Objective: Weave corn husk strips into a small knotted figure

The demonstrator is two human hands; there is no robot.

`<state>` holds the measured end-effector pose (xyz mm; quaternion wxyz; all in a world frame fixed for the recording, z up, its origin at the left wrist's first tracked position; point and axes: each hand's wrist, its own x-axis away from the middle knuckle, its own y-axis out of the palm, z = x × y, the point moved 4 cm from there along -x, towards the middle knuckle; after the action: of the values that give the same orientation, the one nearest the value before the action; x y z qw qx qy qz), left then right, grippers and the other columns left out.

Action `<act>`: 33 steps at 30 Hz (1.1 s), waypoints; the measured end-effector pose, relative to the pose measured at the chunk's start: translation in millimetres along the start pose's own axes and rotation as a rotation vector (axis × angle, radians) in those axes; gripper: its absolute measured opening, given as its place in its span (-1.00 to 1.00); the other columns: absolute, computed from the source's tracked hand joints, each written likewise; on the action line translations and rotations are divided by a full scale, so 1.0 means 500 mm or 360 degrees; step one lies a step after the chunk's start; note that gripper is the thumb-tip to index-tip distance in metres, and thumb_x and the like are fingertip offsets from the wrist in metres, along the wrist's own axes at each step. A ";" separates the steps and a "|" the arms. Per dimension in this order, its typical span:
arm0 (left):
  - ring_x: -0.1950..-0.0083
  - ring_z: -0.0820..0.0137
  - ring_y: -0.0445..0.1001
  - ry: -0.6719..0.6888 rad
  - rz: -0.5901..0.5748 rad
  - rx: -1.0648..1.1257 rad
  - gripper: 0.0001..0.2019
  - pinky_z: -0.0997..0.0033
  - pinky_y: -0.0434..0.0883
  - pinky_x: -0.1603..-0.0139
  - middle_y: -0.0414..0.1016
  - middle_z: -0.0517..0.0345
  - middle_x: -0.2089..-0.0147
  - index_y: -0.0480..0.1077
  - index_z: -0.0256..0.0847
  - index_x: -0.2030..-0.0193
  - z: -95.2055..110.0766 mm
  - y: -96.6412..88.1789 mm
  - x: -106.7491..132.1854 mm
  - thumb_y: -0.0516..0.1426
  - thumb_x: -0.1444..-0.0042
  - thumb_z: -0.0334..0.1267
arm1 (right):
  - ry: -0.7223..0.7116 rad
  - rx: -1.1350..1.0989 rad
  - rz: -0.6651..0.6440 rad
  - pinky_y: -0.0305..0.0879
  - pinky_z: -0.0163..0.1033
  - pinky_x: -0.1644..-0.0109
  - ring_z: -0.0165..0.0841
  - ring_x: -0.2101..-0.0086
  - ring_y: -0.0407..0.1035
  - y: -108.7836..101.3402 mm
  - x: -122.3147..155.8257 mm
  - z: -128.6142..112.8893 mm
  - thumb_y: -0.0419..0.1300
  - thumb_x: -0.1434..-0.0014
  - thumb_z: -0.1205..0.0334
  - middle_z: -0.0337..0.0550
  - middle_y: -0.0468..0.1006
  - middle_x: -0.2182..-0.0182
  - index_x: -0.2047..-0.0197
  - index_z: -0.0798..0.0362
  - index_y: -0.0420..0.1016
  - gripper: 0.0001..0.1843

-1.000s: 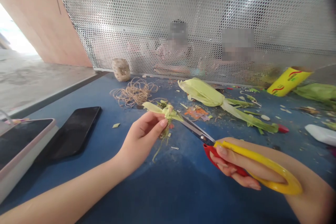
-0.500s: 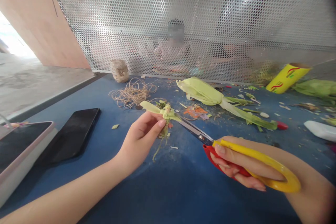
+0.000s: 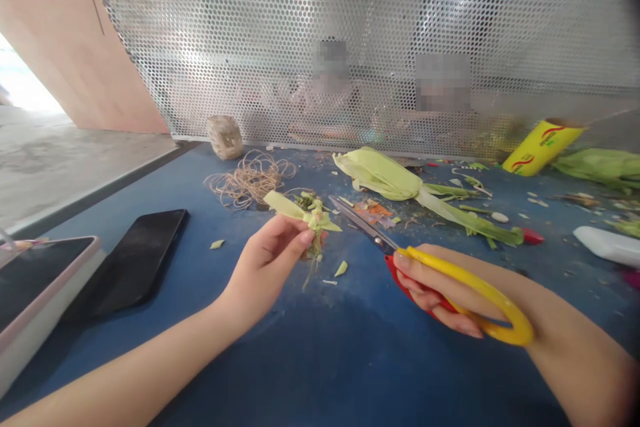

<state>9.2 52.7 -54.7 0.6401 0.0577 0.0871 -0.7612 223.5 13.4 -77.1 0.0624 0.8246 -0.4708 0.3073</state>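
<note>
Between thumb and fingers, my left hand (image 3: 265, 260) pinches a small bundle of pale green corn husk (image 3: 285, 205), knotted in its middle, with thin strands hanging below. My right hand (image 3: 440, 287) is wrapped round scissors (image 3: 373, 232) with one yellow and one red handle. The blades are closed, or nearly so, and their tips sit just right of the husk, apart from it. A small cut piece of husk (image 3: 341, 269) lies on the blue table (image 3: 310, 360) below the bundle.
Behind stand a coil of twine (image 3: 253, 179), a rough beige block (image 3: 225, 137) and a large corn husk bundle (image 3: 385, 177). A yellow tube (image 3: 543, 147) leans at right. Phones (image 3: 133, 260) lie at left. A perforated metal screen (image 3: 280, 33) closes off the back, with people beyond it.
The scissors have drawn back from the husk's right end, and their blades have come together. A snipped piece has dropped onto the table. My left hand has barely moved.
</note>
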 end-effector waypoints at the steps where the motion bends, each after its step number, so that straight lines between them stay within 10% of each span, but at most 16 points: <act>1: 0.43 0.49 0.37 0.0009 -0.0006 -0.0002 -0.88 0.51 0.33 0.35 0.46 0.20 0.45 0.34 -0.22 0.45 0.001 0.000 0.000 0.16 0.02 -0.23 | -0.0030 0.0014 0.0071 -0.05 -0.48 0.80 -0.65 0.84 0.03 -0.001 -0.003 -0.007 -0.12 -0.02 -0.37 -0.43 0.13 0.67 0.51 0.04 0.04 -0.42; 11: 0.44 0.51 0.35 -0.0028 -0.0120 0.0056 -0.86 0.58 0.32 0.41 0.43 0.22 0.49 0.39 -0.22 0.44 0.010 0.007 0.013 0.19 0.05 -0.19 | -0.0627 0.0397 0.0237 0.05 -0.39 0.56 -0.55 0.60 0.03 0.002 0.011 -0.049 -0.07 -0.07 -0.29 -0.29 0.20 0.54 0.41 0.08 0.17 -0.47; 17: 0.48 0.52 0.34 -0.0275 -0.0217 0.0176 -0.76 0.56 0.30 0.44 0.44 0.19 0.51 0.37 -0.26 0.44 0.000 0.021 0.014 0.23 0.13 -0.12 | -0.0986 0.0049 0.0481 0.14 -0.27 0.38 -0.42 0.47 0.18 0.019 0.009 -0.075 -0.04 -0.10 -0.22 -0.20 0.30 0.47 0.37 0.04 0.17 -0.56; 22: 0.49 0.53 0.33 -0.0390 -0.0364 0.0183 -0.75 0.55 0.29 0.43 0.43 0.20 0.53 0.36 -0.28 0.43 -0.004 0.036 0.016 0.21 0.11 -0.11 | -0.1357 -0.0327 0.0223 0.09 -0.25 0.40 -0.39 0.46 0.21 0.029 0.007 -0.077 -0.05 -0.08 -0.25 -0.15 0.35 0.36 0.34 0.00 0.16 -0.55; 33: 0.48 0.53 0.23 -0.0244 -0.0396 -0.0028 -0.79 0.53 0.22 0.42 0.35 0.23 0.51 0.41 -0.26 0.33 0.006 0.032 0.018 0.09 -0.03 -0.15 | -0.1209 -0.0186 0.0334 0.10 -0.27 0.43 -0.40 0.48 0.16 0.009 0.009 -0.077 -0.04 -0.12 -0.20 -0.20 0.31 0.49 0.33 0.02 0.21 -0.59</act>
<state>23.6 40.6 -54.6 0.5460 -0.0174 0.0510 -0.8360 204.2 22.4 -44.5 -0.1009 0.8221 -0.5588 -0.0421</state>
